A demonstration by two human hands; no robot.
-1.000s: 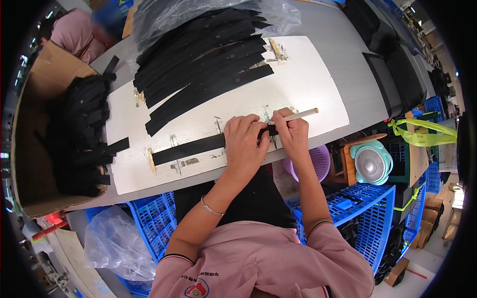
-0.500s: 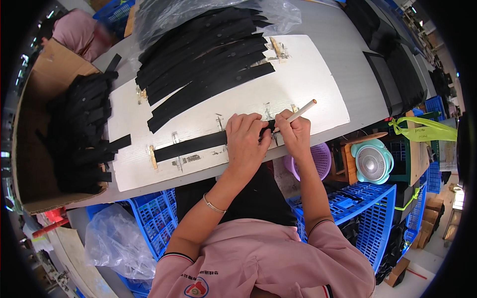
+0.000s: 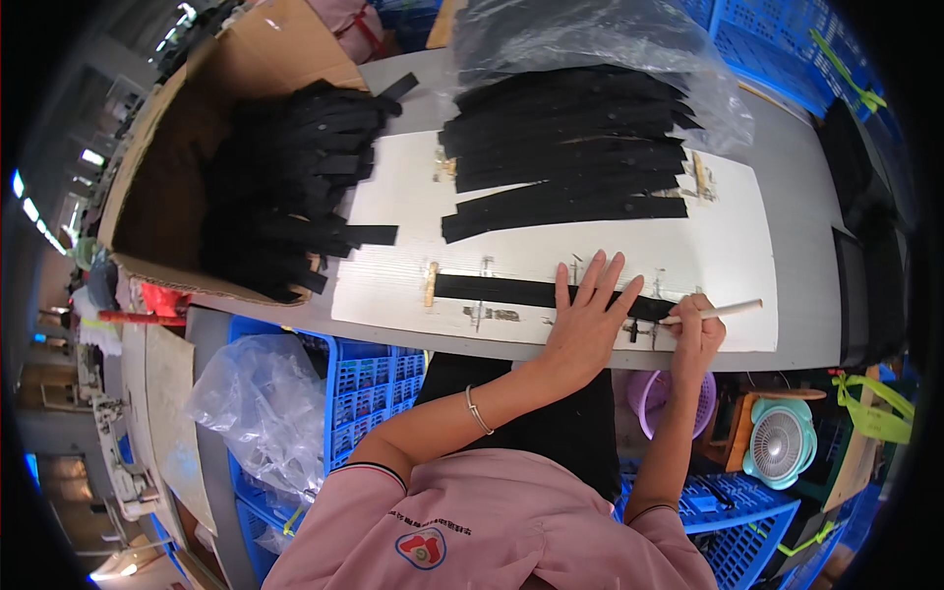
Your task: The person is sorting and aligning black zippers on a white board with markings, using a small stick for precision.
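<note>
White board [image 3: 551,197], stacked black strips [image 3: 565,147], cardboard box [image 3: 167,187]

A large open brown cardboard box [image 3: 167,187] lies at the left end of the grey surface [image 3: 787,187], stuffed with black strips. At the far edge of the surface a clear plastic bag [image 3: 590,39] lies crumpled over the top of a stack of black strips. Below the surface on the left, another clear, wrinkled plastic bag [image 3: 261,408] bulges against a blue crate, and a red, white and blue badge [image 3: 425,547] sits on the pink shirt.
</note>
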